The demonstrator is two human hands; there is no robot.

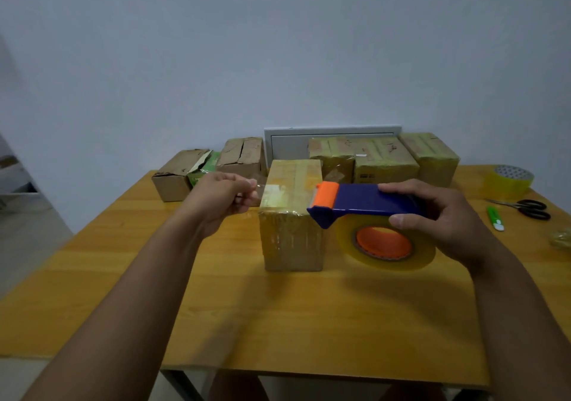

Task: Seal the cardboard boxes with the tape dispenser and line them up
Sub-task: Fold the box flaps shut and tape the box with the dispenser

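Note:
A taped cardboard box stands mid-table. My right hand grips the blue and orange tape dispenser, held just right of the box top, its clear tape roll hanging below. My left hand pinches the free end of a clear tape strip stretched from the dispenser across the box's top. Three taped boxes stand in a row at the back right. Two worn boxes sit at the back left.
The wooden table stands against a pale wall with a white panel. At the right lie a spare tape roll, black scissors, a green utility knife and a crumpled tape wad. A green packet pokes from a left box.

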